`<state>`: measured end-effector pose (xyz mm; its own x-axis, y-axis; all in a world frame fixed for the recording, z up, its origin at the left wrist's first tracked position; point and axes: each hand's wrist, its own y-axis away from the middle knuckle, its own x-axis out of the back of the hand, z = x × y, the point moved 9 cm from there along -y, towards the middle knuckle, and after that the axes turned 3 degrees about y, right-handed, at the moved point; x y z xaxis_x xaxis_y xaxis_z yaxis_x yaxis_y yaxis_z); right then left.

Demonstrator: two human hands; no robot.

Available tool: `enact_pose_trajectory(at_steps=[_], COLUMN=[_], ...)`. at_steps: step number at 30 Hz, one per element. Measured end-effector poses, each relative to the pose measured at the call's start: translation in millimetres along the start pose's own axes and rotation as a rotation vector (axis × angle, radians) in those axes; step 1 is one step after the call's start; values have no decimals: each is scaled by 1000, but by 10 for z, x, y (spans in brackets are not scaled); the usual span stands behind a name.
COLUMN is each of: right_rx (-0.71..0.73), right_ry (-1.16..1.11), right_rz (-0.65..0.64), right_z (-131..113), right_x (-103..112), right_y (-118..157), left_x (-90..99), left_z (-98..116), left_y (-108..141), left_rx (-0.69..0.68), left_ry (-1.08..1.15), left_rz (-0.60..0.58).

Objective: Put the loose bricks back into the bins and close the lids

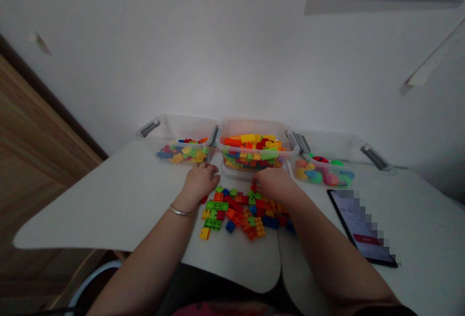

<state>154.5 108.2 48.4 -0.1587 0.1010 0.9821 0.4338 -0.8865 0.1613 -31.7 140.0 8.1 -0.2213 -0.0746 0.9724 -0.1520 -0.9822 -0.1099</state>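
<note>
While right hand (274, 183) touches bricks (234, 217), tablet screen (355, 226) illegible.

From the block pile (238, 207), bare table (83, 204) spreads at nine o'clock beyond the left forearm (156, 245), with a strip at six; three boxes (250, 126) block eleven, twelve and two, the wall (181, 39) behind; the right forearm (327, 241) bars four, the tablet (350, 221) past it.

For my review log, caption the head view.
Left hand and right hand at loose blocks, three clear bins behind, tablet to the right.
</note>
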Motion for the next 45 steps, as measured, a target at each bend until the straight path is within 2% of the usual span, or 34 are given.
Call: enact_pose_trajectory(at_steps=[11, 14, 19, 22, 27, 30, 32, 38, 45], right_rx=[-12, -16, 14, 24, -80, -212, -293, -397, -421], right_ry=[19, 31, -9, -115, -248, -246, -266, -363, -317], right_rz=[-4, 36, 162, 359, 936, 1193, 1265, 1277, 1155], right_z=[-26, -53, -124, -94, 236, 497, 661, 983, 1045], right_x=[-7, 97, 388, 630, 1016, 1060, 1022, 813, 580], right_y=[-29, 15, 189, 318, 643, 818, 849, 674, 380], left_x=[-4, -11, -13, -10, -13, -6, 1, -2, -7], left_z=[-6, -9, -15, -16, -13, -9, -4, -1, -7], left_y=[1, -4, -10, -9, -7, -3, -2, -9, -8], left_rx=[3, 4, 10, 10, 4, 9, 11, 11, 0], left_ry=[-7, -5, -9, -17, -20, -26, -24, -28, -25], left_rz=[7, 1, 1, 7, 4, 1, 0, -7, 10])
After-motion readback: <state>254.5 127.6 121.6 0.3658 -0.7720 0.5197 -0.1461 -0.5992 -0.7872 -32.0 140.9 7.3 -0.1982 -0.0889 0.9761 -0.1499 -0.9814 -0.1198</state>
